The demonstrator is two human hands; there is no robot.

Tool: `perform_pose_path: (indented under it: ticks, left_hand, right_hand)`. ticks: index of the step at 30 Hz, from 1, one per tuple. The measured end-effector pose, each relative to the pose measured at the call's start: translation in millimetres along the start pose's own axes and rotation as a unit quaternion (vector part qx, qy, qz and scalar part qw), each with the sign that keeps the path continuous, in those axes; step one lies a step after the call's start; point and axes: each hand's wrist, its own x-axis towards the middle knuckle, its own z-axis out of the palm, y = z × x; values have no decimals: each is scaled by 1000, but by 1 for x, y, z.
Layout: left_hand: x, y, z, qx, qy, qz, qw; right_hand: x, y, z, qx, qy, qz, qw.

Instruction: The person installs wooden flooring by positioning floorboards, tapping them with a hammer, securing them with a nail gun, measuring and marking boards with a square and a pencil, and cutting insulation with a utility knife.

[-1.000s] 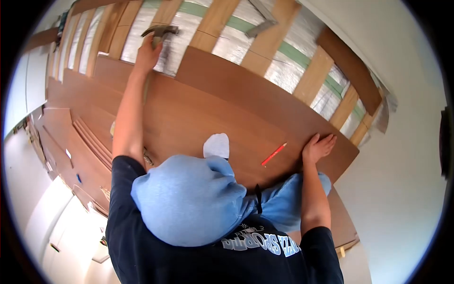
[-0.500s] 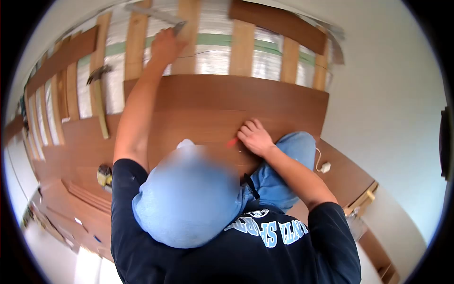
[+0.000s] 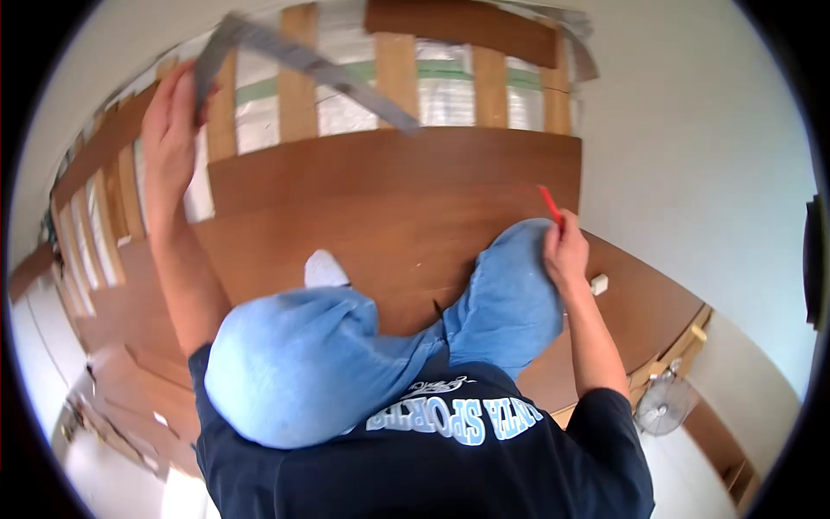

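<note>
My left hand (image 3: 170, 134) is raised at the upper left, its fingers closed around the short arm of a metal carpenter's square (image 3: 316, 67). The square's long blade slants down to the right, over the wooden battens (image 3: 296, 91) and toward the edge of a brown floorboard (image 3: 389, 169). Motion slightly blurs the tool. Beside my bent right knee, my right hand (image 3: 567, 251) grips a red pencil-like marker (image 3: 550, 202), its end pointing up and left. The laid brown floor lies under my legs.
A loose brown board piece (image 3: 462, 28) lies across the battens near the wall (image 3: 683, 130). Another board strip (image 3: 95, 151) rests at the left. To the right are a white plug (image 3: 599, 284) and a fan (image 3: 666, 403).
My left hand has lifted the square and swung it left. My right hand has moved right, away from the board surface, with the red marker. My head and legs have shifted.
</note>
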Motion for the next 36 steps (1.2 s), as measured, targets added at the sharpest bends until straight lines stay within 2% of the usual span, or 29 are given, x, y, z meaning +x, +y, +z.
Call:
perform_pose_path:
  ticks: [1,3,4,5,7,8,10,11,13,14,16,21,23,26,27,28,30,34,36]
  left_hand:
    - [4,1,10,-29,-44,-19,998]
    - [14,-18,52,-96,-126,-48,986]
    - [16,-20,78,-131,-191,-102,967]
    - [12,-33,110,-89,-209,-78,971]
    - [3,-49,156,42,-306,-89,947]
    - [-2,-63,174,42,-311,-92,945]
    - [-16,-92,204,44,-365,-29,930]
    - [-17,-109,215,38,-366,-36,929]
    - [-19,-139,230,114,-357,67,925]
    - [-17,-146,231,111,-360,59,924]
    - [-17,-161,229,187,-282,224,914]
    - [-35,-168,222,195,-244,212,926]
    - [-43,-166,221,208,-206,166,942]
    - [-38,-171,222,211,-209,157,942]
    - [-37,-172,220,204,-206,195,937]
    - [-40,-172,219,204,-207,191,938]
    - [-45,-165,215,202,-242,157,936]
    - [-48,-164,216,227,-230,178,929]
    - [-45,-148,210,212,-299,97,925]
  right_hand:
    - [-7,13,9,9,0,35,999]
    - [-14,22,21,-1,29,32,999]
    - [-9,23,25,9,48,33,998]
    - [-4,20,27,13,42,27,999]
    - [-2,13,26,-5,27,26,999]
    - [-1,13,28,-6,23,31,999]
    - [3,16,29,-38,9,-11,999]
    - [4,19,31,-41,10,-23,999]
    - [9,19,30,-56,-5,-17,998]
    - [11,19,31,-63,-8,-11,998]
    - [14,23,32,-64,-15,-19,998]
    - [16,28,32,-45,-26,-12,999]
    - [16,30,33,-47,-28,-13,998]
    - [16,31,34,-47,-25,-24,998]
    - [16,29,33,-49,-24,-16,998]
    - [15,27,33,-50,-25,-8,998]
    - [14,30,34,-47,-34,4,998]
    - [13,32,35,-56,-45,21,997]
    - [14,24,32,-62,-48,27,997]
